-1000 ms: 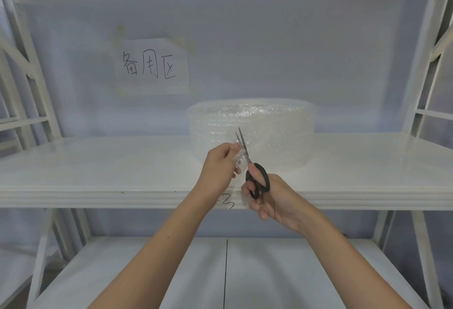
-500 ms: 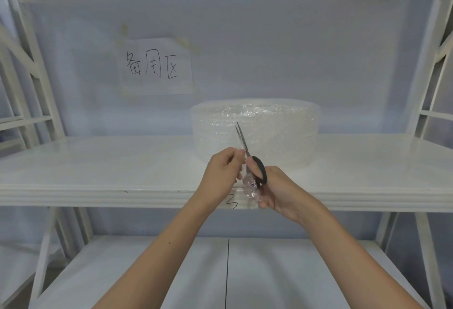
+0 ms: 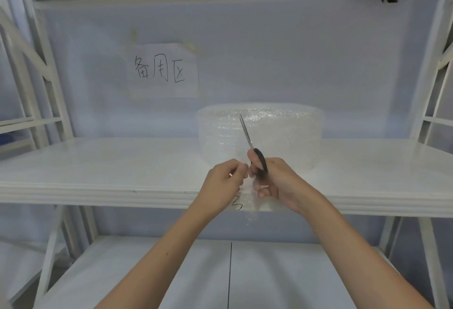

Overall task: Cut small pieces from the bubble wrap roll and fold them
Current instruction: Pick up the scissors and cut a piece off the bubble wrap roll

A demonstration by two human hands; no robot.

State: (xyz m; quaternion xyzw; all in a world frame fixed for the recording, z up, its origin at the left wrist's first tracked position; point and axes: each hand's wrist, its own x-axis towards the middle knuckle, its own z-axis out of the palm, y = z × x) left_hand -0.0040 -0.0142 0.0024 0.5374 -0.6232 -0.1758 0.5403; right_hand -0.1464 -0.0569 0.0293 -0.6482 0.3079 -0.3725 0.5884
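Wrap piece [image 3: 249,200] now hangs between your two hands, pinched at its top by your left hand [image 3: 221,182] fingertips and touching your right hand [image 3: 274,181] fingers, its lower end dangling below both grips in front of the shelf [image 3: 98,186] edge. A second ago the scissors [image 3: 252,144] were spread with the piece up at the blades; now the blades are shut and point up and away, above your right grip, and the piece has dropped down below them. That reads as the cut being finished: the piece looks free of the roll [image 3: 282,132], which sits on the shelf just behind your hands, apart from the piece as far as you can tell, since clear film on clear film is hard to read. Right hand is closed around the black handle and also seems to steady the piece with its lower fingers. Left hand is closed to a light pinch on the film only. Next likely step is folding; the scissors in your right hand will get in the way unless parked.
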